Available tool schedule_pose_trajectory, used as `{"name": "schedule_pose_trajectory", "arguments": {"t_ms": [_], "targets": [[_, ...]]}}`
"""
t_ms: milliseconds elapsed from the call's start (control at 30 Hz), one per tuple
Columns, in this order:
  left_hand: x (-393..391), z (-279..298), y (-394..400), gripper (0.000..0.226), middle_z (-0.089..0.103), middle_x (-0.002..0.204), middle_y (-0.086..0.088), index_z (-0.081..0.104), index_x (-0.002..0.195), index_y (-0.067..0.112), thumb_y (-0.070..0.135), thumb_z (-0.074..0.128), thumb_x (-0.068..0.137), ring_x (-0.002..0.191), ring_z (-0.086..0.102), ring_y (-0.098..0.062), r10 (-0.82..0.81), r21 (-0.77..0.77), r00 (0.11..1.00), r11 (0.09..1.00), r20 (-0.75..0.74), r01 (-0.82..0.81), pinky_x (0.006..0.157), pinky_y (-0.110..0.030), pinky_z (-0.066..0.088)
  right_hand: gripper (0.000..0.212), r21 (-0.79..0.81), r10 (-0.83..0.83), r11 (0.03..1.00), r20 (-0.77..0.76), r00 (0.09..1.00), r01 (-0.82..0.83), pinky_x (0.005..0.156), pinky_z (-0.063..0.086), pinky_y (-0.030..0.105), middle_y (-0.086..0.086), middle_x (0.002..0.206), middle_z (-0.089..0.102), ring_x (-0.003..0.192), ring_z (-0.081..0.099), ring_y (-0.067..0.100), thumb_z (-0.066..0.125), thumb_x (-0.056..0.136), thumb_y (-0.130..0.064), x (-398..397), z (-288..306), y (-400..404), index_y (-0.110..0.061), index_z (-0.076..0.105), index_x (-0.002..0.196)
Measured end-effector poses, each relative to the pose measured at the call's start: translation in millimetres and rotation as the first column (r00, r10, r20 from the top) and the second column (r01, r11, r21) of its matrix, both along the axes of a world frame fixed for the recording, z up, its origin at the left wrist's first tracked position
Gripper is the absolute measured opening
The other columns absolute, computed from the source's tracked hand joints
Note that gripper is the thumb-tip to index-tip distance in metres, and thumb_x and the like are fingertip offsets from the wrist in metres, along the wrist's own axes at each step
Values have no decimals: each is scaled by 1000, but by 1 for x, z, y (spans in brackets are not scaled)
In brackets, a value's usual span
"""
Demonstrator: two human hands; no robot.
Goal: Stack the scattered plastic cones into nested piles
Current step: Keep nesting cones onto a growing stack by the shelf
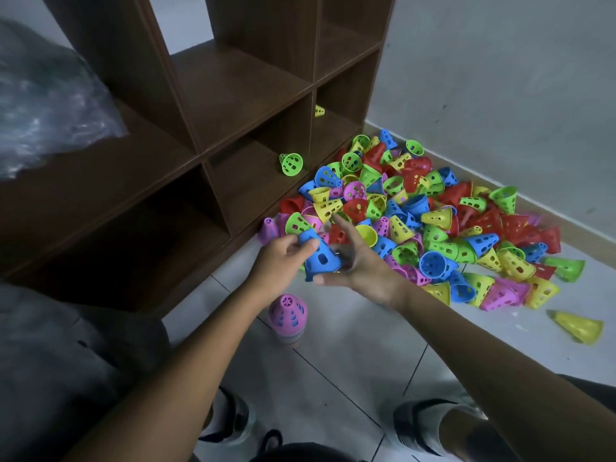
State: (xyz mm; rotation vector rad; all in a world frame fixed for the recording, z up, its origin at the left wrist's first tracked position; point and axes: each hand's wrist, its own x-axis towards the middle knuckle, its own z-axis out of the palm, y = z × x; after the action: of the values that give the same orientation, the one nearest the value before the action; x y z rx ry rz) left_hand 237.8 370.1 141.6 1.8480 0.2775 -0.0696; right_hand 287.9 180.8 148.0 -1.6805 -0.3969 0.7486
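Head view puts both my hands at the near edge of the heap, which spreads from twelve to three o'clock across the floor against the wall. My left hand grips a blue cone by its narrow top, fingers curled round it; the cone stands nearly upright, wide rim down and tilted a little toward four o'clock. My right hand is spread loosely just beside it, thumb under the rim at about six o'clock, forefinger pointing up toward the heap at twelve; it holds nothing that I can make out.

The relation that matters: a pink-topped pile stands upright on the floor at six o'clock from the blue cone, near my left forearm, its axis vertical. I judge the blue cone must come down over it rim first, axis lined up with the pile's, and the left hand is the nearer one and already has the cone. A tilted rim could catch and topple the pile.

Two stray cones sit in the shelf, a green one at eleven o'clock and a yellow one beyond it. Most cones are not yet stacked. I can read no brand, label or writing anywhere.
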Motion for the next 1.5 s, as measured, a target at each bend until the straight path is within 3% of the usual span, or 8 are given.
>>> {"name": "schedule_pose_trajectory", "arguments": {"t_ms": [233, 400, 567, 700, 800, 933, 1100, 1500], "targets": [[-17, 15, 8, 8, 76, 99, -5, 69, 100, 13, 18, 69, 93, 99, 72, -18, 145, -240, 980, 965, 136, -109, 87, -33, 57, 118, -114, 150, 983, 67, 986, -142, 109, 46, 36, -7, 141, 52, 133, 50, 9, 89, 66, -38, 13, 12, 9, -43, 14, 157], [-56, 1, 13, 29, 74, 100, 1, 69, 103, 26, 47, 70, 82, 99, 71, -17, 50, 14, 998, 999, 39, -51, 85, -40, 59, 67, -182, 62, 981, -20, 998, -64, 90, 51, 25, -13, 132, 54, 119, 56, 8, 67, 92, -41, 35, 6, -21, -27, 37, 151], [-81, -15, 7, 23, 72, 102, 9, 65, 108, 24, 26, 74, 88, 95, 67, -2, -97, 273, 992, 955, -74, 114, 79, -22, 53, 37, -262, -175, 955, -107, 979, 143, 97, 53, 56, 20, 130, 61, 111, 62, 30, 77, 86, -35, 53, -44, -68, -27, 62, 118], [-96, -38, 4, 47, 71, 111, 7, 59, 121, 29, 39, 72, 77, 103, 67, -16, -21, 398, 991, 915, -129, 72, 90, -36, 55, 34, -457, -269, 856, 2, 963, 240, 57, 55, 24, 23, 120, 65, 70, 63, 15, 65, 96, -10, 55, -69, -103, -1, 59, 128], [-97, -47, -2, 57, 71, 108, 4, 58, 122, 27, 49, 70, 70, 99, 66, -18, 9, 428, 994, 903, -110, 39, 87, -36, 55, 40, -578, -288, 766, 82, 954, 281, 66, 56, 32, 11, 102, 69, 73, 64, 20, 72, 93, -32, 58, -88, -126, -7, 65, 124], [-91, -61, -6, 52, 70, 104, 8, 55, 113, 34, 57, 67, 68, 97, 67, -18, 41, 367, 996, 930, -84, -7, 84, -42, 56, 33, -590, -407, 708, 108, 907, 388, 43, 44, 12, 0, 82, 68, 66, 63, 8, 69, 95, -24, 58, -97, -146, -9, 67, 125], [-77, -74, -14, 36, 70, 104, 14, 56, 111, 41, 38, 71, 78, 98, 67, -14, 75, 250, 996, 966, -49, -60, 86, -44, 57, 31, -631, -400, 652, 186, 897, 421, 74, 48, 27, 2, 101, 74, 84, 63, 13, 69, 95, -28, 57, -114, -148, -15, 68, 122], [-22, -81, -87, 41, 64, 117, 20, 57, 118, 40, 39, 67, 78, 108, 62, -6, -65, 216, 998, 974, 11, 61, 90, -40, 56, 43, -777, -243, 522, 261, 934, 353, 106, 30, 37, 10, 133, 58, 126, 46, 30, 75, 86, -37, 45, -165, -164, -27, 65, 127]]}}
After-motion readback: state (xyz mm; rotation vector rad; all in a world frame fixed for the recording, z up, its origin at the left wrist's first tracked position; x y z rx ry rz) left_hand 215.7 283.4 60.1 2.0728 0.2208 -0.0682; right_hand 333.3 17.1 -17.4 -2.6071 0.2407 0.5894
